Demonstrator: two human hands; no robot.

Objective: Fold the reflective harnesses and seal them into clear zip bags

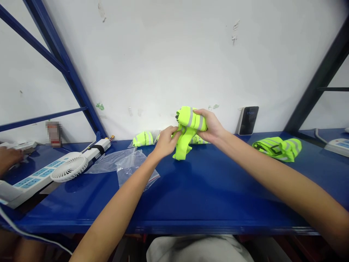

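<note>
Well behind table edge (196, 226): fingers (200, 111) gripping yellow bundle (186, 117)

Here's the white wall (163, 54) in front of me, marked with flaking patches (101, 11), right behind a glossy blue bench (218, 196)! A blue metal post (64, 68) slants at left; the right-hand post (321, 78) looks darker, perhaps only shadow. Bright light washes the wall.

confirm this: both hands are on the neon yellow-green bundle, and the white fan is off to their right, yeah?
The side is wrong: the head view shows the white fan to their left. The left hand and right hand are indeed on the neon yellow-green bundle.
</note>
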